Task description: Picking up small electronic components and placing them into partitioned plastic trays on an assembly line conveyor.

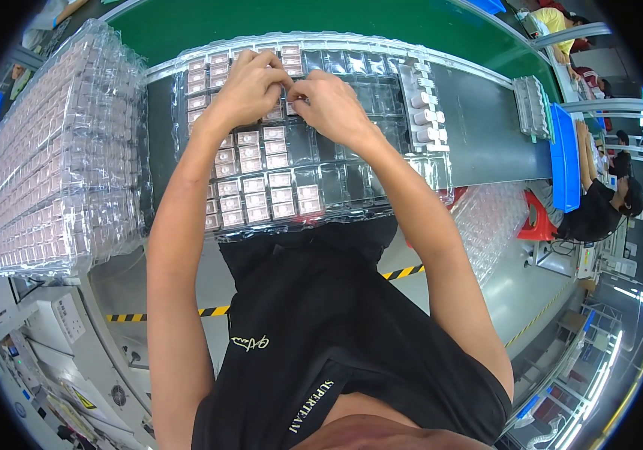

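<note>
A clear plastic tray with rows of pockets lies across the dark work surface. Small pale pink, flat rectangular pieces fill its left side in pairs; most pockets on the right hold none. My left hand is over the upper middle of the tray, fingers bent and closed at the tips. Just to its right, my right hand has thumb and forefinger pinched together, close to the left fingertips. Anything between the fingers of either hand is hidden. At the tray's right end stands a white holder with several white cylindrical parts.
A tall stack of filled clear trays rises at the left. Beyond the tray runs a green belt. A blue bin and a grey moulded tray sit at the right. A red stool stands below, and co-workers sit farther right.
</note>
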Available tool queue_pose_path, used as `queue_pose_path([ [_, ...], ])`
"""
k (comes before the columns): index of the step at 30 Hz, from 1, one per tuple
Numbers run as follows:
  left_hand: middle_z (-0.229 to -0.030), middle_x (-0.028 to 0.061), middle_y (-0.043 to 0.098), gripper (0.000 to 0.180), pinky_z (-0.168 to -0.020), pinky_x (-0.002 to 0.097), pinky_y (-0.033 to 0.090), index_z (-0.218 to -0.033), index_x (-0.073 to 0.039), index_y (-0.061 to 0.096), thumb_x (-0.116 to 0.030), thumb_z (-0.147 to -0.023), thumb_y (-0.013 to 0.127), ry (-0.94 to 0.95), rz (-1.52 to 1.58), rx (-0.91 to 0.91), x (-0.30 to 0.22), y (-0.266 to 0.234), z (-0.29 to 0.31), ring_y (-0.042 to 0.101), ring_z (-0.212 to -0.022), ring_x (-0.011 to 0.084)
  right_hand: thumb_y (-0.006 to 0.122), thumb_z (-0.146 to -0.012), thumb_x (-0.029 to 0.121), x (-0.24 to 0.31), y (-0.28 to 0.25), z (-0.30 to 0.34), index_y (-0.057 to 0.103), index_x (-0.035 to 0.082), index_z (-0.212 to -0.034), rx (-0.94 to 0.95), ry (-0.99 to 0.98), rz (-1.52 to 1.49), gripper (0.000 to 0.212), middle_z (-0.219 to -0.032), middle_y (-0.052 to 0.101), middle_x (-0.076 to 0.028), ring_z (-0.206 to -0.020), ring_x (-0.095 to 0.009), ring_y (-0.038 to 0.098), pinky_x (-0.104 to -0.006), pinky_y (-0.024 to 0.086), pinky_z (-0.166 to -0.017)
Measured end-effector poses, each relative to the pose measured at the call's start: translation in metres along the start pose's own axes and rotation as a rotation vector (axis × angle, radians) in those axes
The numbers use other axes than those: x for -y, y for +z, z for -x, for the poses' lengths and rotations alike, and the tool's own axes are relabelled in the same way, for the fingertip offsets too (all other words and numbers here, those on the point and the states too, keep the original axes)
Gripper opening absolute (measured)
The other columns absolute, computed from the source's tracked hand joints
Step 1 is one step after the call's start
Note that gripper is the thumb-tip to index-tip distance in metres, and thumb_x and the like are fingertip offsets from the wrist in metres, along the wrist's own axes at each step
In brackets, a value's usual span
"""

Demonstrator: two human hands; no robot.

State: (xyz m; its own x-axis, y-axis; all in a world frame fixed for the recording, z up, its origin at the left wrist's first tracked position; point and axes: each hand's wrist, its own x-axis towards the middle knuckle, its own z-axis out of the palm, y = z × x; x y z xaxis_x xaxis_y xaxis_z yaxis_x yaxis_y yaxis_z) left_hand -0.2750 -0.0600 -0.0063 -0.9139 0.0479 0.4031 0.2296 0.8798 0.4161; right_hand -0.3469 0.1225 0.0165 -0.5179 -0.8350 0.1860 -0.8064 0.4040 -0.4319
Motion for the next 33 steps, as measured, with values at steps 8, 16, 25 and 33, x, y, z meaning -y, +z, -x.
queue_pose_path([
  [8,-0.105,0.0069,0.060,0.027,-0.095,0.0393,0.041,-0.096,-0.007,0.072,-0.004,-0.079,0.051,-0.099,0.063,0.064,-0.008,-0.001,-0.006,0.046,-0.100,0.0294,0.062,-0.086,0.013,-0.011,-0.006,0.003,0.073,0.008,-0.104,-0.092,-0.024,-0.145,0.022,-0.090,0.065,-0.016,-0.084,-0.034,0.063,-0.0421,0.050,-0.079],
  [16,-0.103,0.0093,0.060,0.023,-0.094,0.0401,0.040,-0.097,-0.007,0.072,-0.013,-0.085,0.054,-0.139,0.088,0.113,-0.018,-0.004,-0.022,0.047,-0.102,0.0298,0.065,-0.088,0.016,-0.052,-0.100,0.072,0.071,0.005,-0.107,-0.354,0.233,-0.305,0.023,-0.091,0.068,-0.010,-0.070,-0.016,0.059,-0.0291,0.049,-0.067],
  [25,-0.095,0.0138,0.071,0.022,-0.082,0.0411,0.049,-0.096,-0.005,0.072,-0.020,-0.086,0.060,-0.021,0.395,0.130,-0.102,0.036,-0.072,0.062,-0.091,0.0321,0.067,-0.089,0.024,-0.139,-0.126,0.144,0.070,-0.001,-0.102,-0.372,0.515,-0.376,0.029,-0.082,0.070,-0.006,-0.074,-0.012,0.062,-0.0282,0.051,-0.070],
  [33,-0.085,0.0158,0.071,0.033,-0.074,0.0424,0.054,-0.094,-0.004,0.072,-0.034,-0.079,0.067,-0.150,0.362,0.116,-0.165,0.107,-0.105,0.069,-0.081,0.0348,0.071,-0.085,0.023,-0.154,-0.107,0.129,0.071,-0.001,-0.099,-0.202,0.580,-0.568,0.028,-0.077,0.067,-0.003,-0.069,-0.008,0.058,-0.0249,0.047,-0.061],
])
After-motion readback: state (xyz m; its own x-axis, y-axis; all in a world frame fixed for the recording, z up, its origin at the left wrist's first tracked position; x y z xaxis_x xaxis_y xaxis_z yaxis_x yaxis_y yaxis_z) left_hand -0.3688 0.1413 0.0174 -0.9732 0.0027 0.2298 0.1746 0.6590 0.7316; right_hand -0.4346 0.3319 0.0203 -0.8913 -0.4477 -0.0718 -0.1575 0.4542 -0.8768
